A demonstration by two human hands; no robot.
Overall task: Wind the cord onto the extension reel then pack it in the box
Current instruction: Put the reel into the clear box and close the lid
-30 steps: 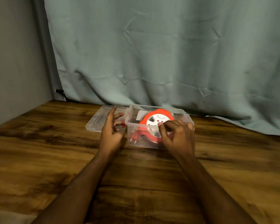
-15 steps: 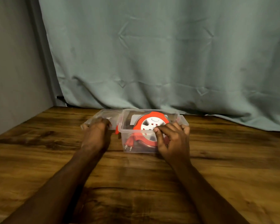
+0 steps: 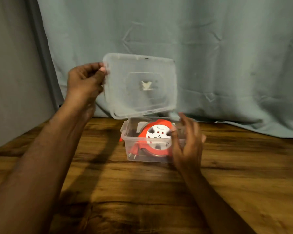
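A wooden table (image 3: 243, 183) is being backed by a pale green curtain (image 3: 227, 56). The orange reel (image 3: 156, 137) is being kept inside the clear box (image 3: 125, 137) at mid-table, its plug (image 3: 134, 150) being pressed against the front wall. The box's right end is being flanked by the right hand (image 3: 187, 142), fingers spread. The lid (image 3: 140, 85) is being held tilted above the box, pinched at its left edge by the left hand (image 3: 85, 81).
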